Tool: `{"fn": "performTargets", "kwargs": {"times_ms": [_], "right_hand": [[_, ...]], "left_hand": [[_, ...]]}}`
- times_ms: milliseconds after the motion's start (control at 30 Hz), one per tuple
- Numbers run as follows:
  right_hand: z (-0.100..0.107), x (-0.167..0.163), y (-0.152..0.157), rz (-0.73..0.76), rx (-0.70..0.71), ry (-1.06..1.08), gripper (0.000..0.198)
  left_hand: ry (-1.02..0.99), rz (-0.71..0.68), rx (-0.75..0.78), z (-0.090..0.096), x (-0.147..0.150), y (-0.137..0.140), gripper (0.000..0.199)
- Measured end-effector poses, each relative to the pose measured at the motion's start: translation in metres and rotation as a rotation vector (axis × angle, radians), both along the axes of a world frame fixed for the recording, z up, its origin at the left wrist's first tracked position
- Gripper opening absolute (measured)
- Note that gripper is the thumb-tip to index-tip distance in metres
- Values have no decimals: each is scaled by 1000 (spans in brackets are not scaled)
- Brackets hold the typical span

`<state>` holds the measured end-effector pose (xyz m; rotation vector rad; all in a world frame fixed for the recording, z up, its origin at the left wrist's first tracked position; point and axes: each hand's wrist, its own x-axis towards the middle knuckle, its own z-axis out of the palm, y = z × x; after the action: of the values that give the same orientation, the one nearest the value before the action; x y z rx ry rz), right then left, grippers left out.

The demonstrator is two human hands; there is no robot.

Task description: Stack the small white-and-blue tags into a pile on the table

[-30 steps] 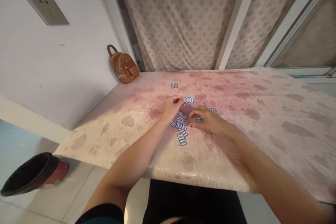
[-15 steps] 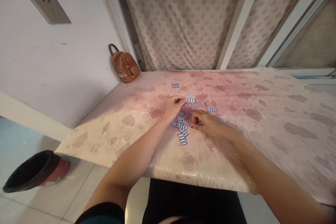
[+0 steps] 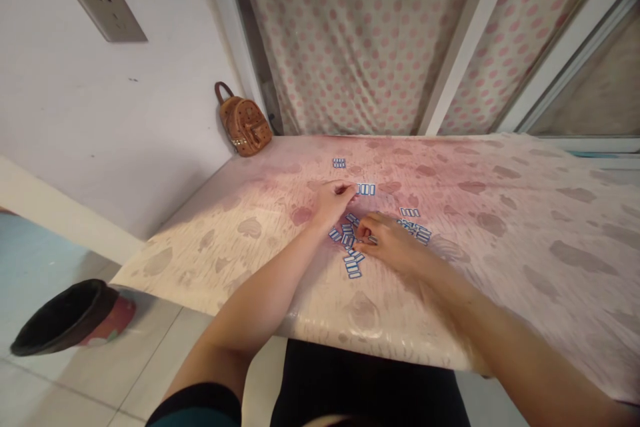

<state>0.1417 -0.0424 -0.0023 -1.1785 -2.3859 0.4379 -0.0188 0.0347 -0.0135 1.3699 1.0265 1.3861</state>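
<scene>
Small blue-and-white cards lie on the patterned tablecloth in front of me. My left hand (image 3: 336,203) has its thumb and fingers pinched at the left end of a short row of cards (image 3: 367,189). Over the right side of a loose, overlapping pile of cards (image 3: 353,267) is my right hand (image 3: 383,237), fingers curled together. A bit of a card shows between its thumb and fingers, and the hand covers part of the pile. Right of this hand lie another cluster of cards (image 3: 417,231) and a separate card group (image 3: 410,212).
Farther back on the tablecloth (image 3: 505,267) sits one more card group (image 3: 339,163). A brown mini backpack (image 3: 245,125) leans against the wall at the table's back left corner. A dark-rimmed bin (image 3: 107,320) stands on the floor at left. A dotted curtain (image 3: 350,40) hangs behind.
My right hand has moved left and slightly toward me over the pile, uncovering more of the cluster on its right. My left hand keeps its place by the row. The view has shifted slightly.
</scene>
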Motion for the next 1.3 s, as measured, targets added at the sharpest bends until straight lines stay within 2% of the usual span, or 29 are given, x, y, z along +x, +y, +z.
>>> {"fn": "performTargets", "kwargs": {"times_ms": [300, 467, 567, 700, 900, 1067, 1300], "right_hand": [[1, -8, -6, 25, -28, 21, 13], [1, -9, -6, 16, -41, 143, 18], [1, 1, 3, -84, 39, 291, 21], [3, 18, 14, -291, 138, 450, 23], [5, 23, 14, -533, 105, 458, 8], [3, 23, 15, -571, 130, 451, 13], [5, 24, 15, -579, 87, 483, 15]], "left_hand": [[18, 16, 7, 2, -1, -1, 14], [32, 13, -10, 2, -1, -2, 14], [51, 8, 7, 0, 0, -2, 15], [115, -10, 57, 3, 2, -7, 16], [211, -63, 130, 13, 7, -22, 18], [220, -96, 140, 13, 11, -26, 19], [203, -135, 135, 15, 13, -30, 18]]}}
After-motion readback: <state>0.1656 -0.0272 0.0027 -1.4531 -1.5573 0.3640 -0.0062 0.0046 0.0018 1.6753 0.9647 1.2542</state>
